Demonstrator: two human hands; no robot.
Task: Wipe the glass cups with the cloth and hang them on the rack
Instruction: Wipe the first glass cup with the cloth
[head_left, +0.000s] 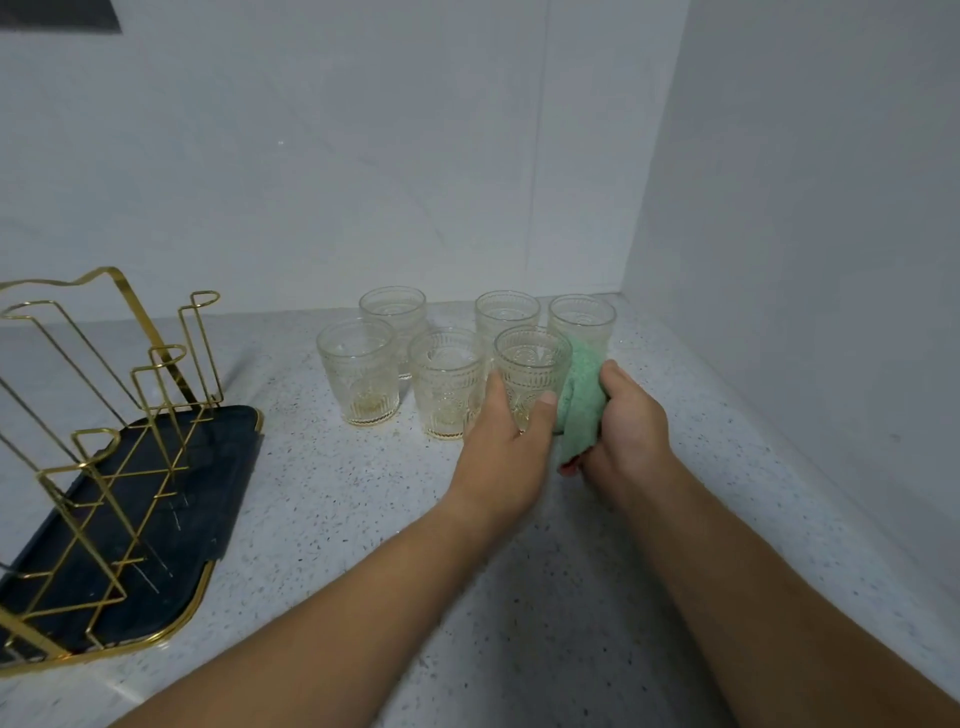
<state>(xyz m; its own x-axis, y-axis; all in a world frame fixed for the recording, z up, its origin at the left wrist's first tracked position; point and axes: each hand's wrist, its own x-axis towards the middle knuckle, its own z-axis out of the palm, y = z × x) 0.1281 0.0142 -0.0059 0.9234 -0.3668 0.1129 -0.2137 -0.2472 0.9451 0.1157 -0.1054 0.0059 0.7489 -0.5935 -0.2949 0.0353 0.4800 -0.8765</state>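
Observation:
Several embossed clear glass cups stand upright in two rows near the counter's back corner. My left hand (506, 441) grips the front right cup (530, 364), thumb on its right side. My right hand (626, 421) holds a bunched green cloth (582, 395) against that cup's right side. The cloth hides part of the back right cup (582, 317). A gold wire rack (104, 415) with empty upright prongs stands at the left on a dark tray (228, 467).
Speckled white counter (363, 509) runs from the rack to the corner. A white wall (805, 260) rises close on the right and another behind the cups. Other cups (358, 369) (447, 384) stand just left of the held one.

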